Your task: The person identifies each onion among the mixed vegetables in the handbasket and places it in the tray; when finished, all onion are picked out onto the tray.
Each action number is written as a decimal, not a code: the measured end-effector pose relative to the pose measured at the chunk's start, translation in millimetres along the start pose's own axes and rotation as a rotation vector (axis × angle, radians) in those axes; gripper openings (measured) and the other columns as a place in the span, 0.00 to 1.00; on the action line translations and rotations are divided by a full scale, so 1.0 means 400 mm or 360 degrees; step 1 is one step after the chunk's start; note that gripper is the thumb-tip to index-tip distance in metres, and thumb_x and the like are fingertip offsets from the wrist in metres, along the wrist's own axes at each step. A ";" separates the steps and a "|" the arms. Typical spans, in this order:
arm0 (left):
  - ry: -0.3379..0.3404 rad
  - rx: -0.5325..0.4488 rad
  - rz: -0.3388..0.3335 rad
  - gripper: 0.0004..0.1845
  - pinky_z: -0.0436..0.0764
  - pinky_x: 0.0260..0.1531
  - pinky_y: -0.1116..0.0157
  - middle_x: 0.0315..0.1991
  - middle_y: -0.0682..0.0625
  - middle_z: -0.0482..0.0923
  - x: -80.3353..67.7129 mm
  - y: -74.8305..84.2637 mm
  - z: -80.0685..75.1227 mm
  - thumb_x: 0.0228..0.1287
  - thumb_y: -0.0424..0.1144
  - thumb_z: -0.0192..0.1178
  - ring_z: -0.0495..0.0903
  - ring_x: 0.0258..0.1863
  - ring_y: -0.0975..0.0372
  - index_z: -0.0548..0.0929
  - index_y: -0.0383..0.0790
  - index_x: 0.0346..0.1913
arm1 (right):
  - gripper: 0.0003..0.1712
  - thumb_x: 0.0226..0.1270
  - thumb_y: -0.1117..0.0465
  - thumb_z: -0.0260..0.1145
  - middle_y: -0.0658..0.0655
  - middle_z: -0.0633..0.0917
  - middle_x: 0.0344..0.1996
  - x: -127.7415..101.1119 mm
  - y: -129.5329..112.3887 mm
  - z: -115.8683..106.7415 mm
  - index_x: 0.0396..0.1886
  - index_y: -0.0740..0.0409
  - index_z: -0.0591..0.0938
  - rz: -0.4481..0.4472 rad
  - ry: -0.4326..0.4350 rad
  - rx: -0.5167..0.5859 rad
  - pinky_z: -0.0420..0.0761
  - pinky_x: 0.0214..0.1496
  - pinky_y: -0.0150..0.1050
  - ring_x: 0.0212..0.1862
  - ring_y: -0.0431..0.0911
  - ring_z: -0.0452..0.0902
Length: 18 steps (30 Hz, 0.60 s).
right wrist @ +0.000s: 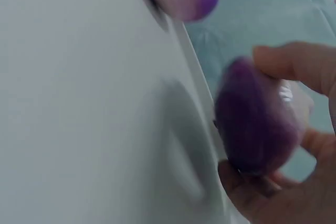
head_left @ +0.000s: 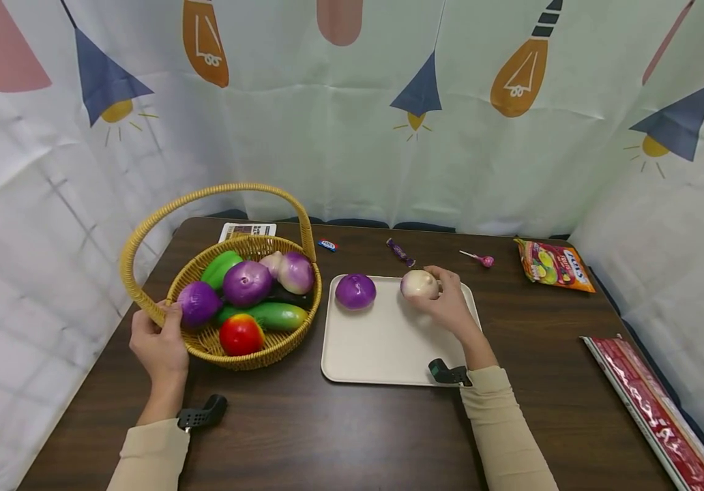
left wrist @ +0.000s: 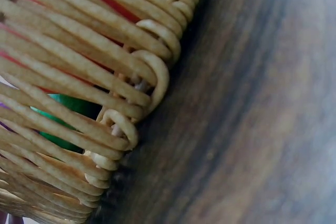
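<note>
A yellow wicker basket [head_left: 284,346] stands on the left of the table. My left hand [head_left: 162,344] grips it at its left rim, where the handle joins; the fingers are hidden from the left wrist view. In it lie purple onions [head_left: 247,283], a red tomato [head_left: 241,335], a green cucumber [head_left: 278,316] and another green vegetable [head_left: 220,267]. My right hand [head_left: 450,303] holds a white-and-purple onion [right wrist: 257,119] between thumb and fingers, over the far right part of a cream tray [head_left: 383,348]. Another purple onion [head_left: 355,292] sits in the tray's far left corner.
Behind the tray are a small blue-and-red wrapped sweet [head_left: 327,245], a purple-wrapped candy [head_left: 400,252] and a pink lollipop [head_left: 485,260]. An orange snack bag [head_left: 554,266] and a long red package [head_left: 659,412] lie right. A printed card [head_left: 247,230] lies behind the basket.
</note>
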<state>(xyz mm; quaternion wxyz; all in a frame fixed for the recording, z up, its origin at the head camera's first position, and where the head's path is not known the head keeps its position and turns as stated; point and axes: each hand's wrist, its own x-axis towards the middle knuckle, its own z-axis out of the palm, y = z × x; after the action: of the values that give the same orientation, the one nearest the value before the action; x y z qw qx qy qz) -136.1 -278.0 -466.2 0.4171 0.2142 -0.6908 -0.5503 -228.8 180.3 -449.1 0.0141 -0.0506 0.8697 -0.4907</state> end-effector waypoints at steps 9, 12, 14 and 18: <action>0.0004 -0.0008 0.0001 0.16 0.67 0.34 0.72 0.34 0.66 0.72 -0.002 0.007 0.000 0.65 0.39 0.62 0.71 0.34 0.70 0.81 0.25 0.46 | 0.45 0.51 0.60 0.77 0.60 0.69 0.65 -0.003 0.032 -0.022 0.70 0.54 0.68 -0.0073 -0.0277 0.0084 0.72 0.55 0.47 0.59 0.58 0.71; 0.0000 -0.0001 0.0000 0.16 0.68 0.34 0.72 0.34 0.66 0.72 -0.003 0.007 -0.001 0.66 0.39 0.62 0.71 0.34 0.70 0.81 0.25 0.46 | 0.47 0.52 0.60 0.77 0.60 0.71 0.64 -0.003 0.029 -0.010 0.71 0.55 0.66 -0.0097 -0.0296 0.0110 0.74 0.55 0.46 0.57 0.56 0.73; -0.0005 0.0010 -0.0003 0.17 0.68 0.33 0.73 0.34 0.66 0.72 -0.002 0.004 -0.002 0.66 0.39 0.62 0.71 0.34 0.70 0.80 0.25 0.46 | 0.47 0.51 0.60 0.78 0.60 0.72 0.64 -0.002 0.025 -0.001 0.71 0.55 0.67 -0.0109 -0.0290 0.0118 0.74 0.55 0.46 0.57 0.56 0.73; -0.0011 0.0016 -0.0003 0.16 0.68 0.33 0.73 0.34 0.66 0.72 0.000 -0.004 -0.001 0.66 0.39 0.62 0.71 0.34 0.69 0.80 0.25 0.46 | 0.47 0.53 0.60 0.77 0.62 0.71 0.66 -0.002 0.015 0.007 0.72 0.57 0.65 -0.0102 -0.0290 0.0121 0.72 0.57 0.50 0.58 0.59 0.73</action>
<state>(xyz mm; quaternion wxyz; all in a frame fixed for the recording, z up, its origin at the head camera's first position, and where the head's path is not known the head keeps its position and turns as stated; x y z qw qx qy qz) -136.1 -279.0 -467.8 0.4131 0.2151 -0.6948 -0.5480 -228.0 181.0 -455.8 0.0794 -0.1221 0.8435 -0.5170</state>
